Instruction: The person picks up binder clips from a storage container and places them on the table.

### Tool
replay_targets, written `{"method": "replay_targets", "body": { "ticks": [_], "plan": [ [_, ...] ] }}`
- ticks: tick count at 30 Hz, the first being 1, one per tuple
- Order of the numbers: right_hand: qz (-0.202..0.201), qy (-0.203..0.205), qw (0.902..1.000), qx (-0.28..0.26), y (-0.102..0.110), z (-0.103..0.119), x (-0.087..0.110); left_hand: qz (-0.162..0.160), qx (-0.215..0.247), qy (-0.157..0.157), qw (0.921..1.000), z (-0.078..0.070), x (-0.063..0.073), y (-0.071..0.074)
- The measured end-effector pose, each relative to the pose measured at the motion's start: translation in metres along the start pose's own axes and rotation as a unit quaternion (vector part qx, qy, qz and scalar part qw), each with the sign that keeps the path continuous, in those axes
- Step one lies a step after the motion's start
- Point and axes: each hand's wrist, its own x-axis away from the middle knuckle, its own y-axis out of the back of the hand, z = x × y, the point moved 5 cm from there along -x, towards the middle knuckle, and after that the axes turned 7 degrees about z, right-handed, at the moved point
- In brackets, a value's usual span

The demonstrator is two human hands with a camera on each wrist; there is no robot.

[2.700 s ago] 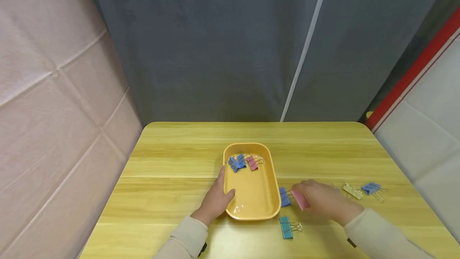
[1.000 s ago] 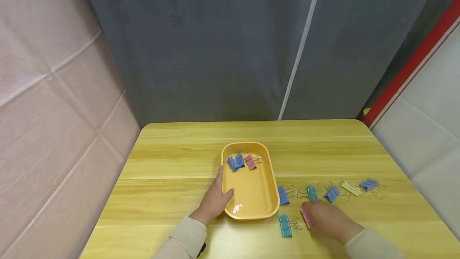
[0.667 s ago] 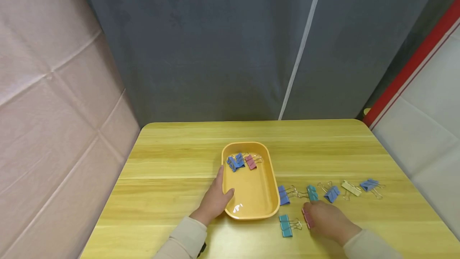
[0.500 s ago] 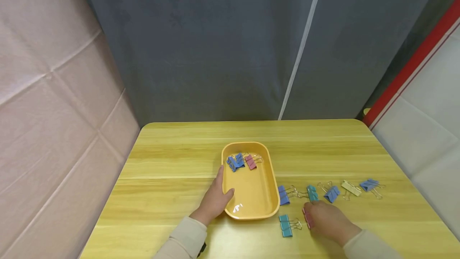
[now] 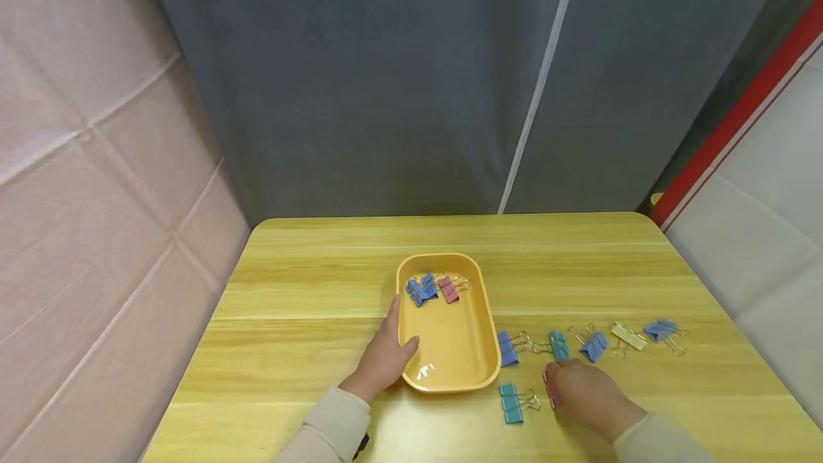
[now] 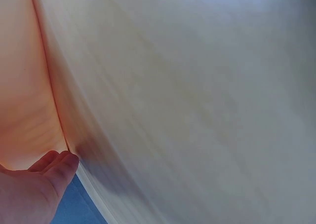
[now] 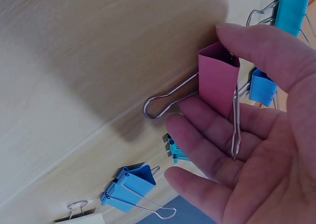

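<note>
My left hand [image 5: 383, 361] holds the yellow-orange tray [image 5: 496, 349] at its left side, thumb over the rim and fingers along the outer wall. In the left wrist view, the fingertips of the left hand [image 6: 39, 182] meet the tray's edge. My right hand [image 5: 588, 393] pinches a pink binder clip [image 7: 217, 78] between thumb and fingers, right of the tray and low over the table. Its wire handles are spread apart. Inside the tray, at the far end, lie blue binder clips [image 5: 421, 290] and another pink binder clip [image 5: 449, 289].
Right of the tray lie a blue clip [image 5: 508, 349], a teal clip [image 5: 559, 346], another blue clip [image 5: 594, 346], a pale yellow clip [image 5: 629, 336] and a far-right blue clip [image 5: 661, 330]. A second teal clip [image 5: 511, 404] lies nearer. The wooden table [image 5: 289, 291] meets a grey curtain behind.
Since the oldest frame, my right hand has brought the pink binder clip nearer and slightly right, uncovering the teal and blue clips. Over the last second it has barely moved; my left hand stays put.
</note>
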Motion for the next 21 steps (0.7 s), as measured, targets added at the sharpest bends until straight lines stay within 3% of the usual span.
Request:
{"method": "replay_targets", "body": {
  "ticks": [11, 21],
  "plan": [
    [-0.009, 0.007, 0.9999, 0.005, 0.0019, 0.0012, 0.001, 0.001, 0.003, -0.004, 1.0, -0.0011, 0.0002, 0.0006],
    [0.012, 0.0, 0.9999, 0.008, 0.0004, -0.0004, -0.002, 0.002, 0.002, -0.004, 1.0, -0.0025, 0.001, 0.0013]
  ]
}}
